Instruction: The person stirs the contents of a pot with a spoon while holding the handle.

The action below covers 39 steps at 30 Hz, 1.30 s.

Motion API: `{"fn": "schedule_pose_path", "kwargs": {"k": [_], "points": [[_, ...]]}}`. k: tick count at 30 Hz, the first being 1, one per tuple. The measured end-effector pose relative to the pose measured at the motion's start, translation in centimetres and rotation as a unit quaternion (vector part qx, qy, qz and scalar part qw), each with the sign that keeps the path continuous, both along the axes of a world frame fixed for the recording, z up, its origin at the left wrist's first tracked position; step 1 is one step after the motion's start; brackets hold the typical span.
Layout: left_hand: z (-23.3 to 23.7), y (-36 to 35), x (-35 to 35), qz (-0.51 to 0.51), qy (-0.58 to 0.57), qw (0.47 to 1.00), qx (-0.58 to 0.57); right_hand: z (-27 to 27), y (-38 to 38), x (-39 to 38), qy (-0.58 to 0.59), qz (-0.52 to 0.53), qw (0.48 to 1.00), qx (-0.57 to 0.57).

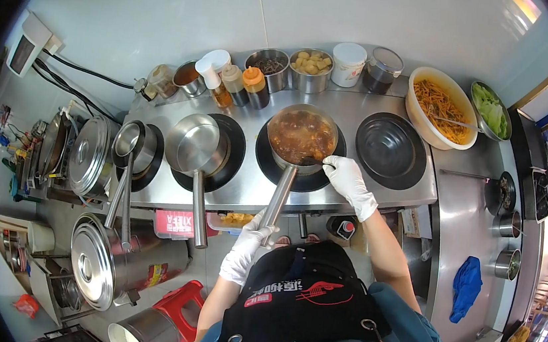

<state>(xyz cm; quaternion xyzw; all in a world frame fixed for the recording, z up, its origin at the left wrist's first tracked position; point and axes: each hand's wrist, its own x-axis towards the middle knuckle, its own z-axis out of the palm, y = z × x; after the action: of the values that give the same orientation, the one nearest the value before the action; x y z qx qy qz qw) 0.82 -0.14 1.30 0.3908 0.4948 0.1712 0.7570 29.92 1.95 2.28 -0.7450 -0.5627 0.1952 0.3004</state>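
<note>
A steel saucepan (287, 164) of bubbling brown sauce with chunks (301, 134) sits on a round black burner plate. My left hand (247, 245), in a white glove, is closed around the end of the saucepan's long handle (279, 198). At the pan's near right rim, my gloved right hand (351, 181) pinches a dark utensil (310, 161). The utensil's tip reaches into the sauce, so its exact kind is hidden. To the left, a second saucepan (195, 144) stands on its burner with its handle toward me.
Squeeze bottles (255, 87), a pot of potato chunks (311, 64) and a white tub (348, 65) line the back. A black plate (390, 150) lies on the right burner, beside a bowl of orange shreds (419, 123). Lidded steel pots (92, 262) stand left. A blue cloth (467, 288) lies right.
</note>
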Motion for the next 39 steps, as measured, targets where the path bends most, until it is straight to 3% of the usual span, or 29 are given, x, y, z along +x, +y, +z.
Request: {"fn": "schedule_pose_path", "kwargs": {"k": [9,18,20,25,33,39], "points": [[0.5,0.0,0.1,0.004,-0.014,1.0,-0.016,-3.2,2.1,-3.9,0.074,-0.052,0.993,0.07],[-0.7,0.2,-0.5,0.001,-0.008,1.0,-0.01,-5.1,4.4,-5.5,0.055,-0.086,0.989,0.108],[-0.8,0.2,-0.5,0.004,-0.011,1.0,-0.01,-5.1,4.5,-5.1,0.069,-0.081,0.973,0.205],[-1.0,0.2,-0.5,0.003,-0.009,1.0,0.007,-3.9,3.7,-3.3,0.109,-0.102,0.958,0.247],[-0.8,0.2,-0.5,-0.008,-0.009,1.0,0.007,-2.0,1.7,0.3,0.207,-0.18,0.937,0.217],[-0.8,0.2,-0.6,-0.011,-0.008,1.0,0.007,-0.7,-0.7,2.0,0.168,-0.149,0.952,0.208]]}}
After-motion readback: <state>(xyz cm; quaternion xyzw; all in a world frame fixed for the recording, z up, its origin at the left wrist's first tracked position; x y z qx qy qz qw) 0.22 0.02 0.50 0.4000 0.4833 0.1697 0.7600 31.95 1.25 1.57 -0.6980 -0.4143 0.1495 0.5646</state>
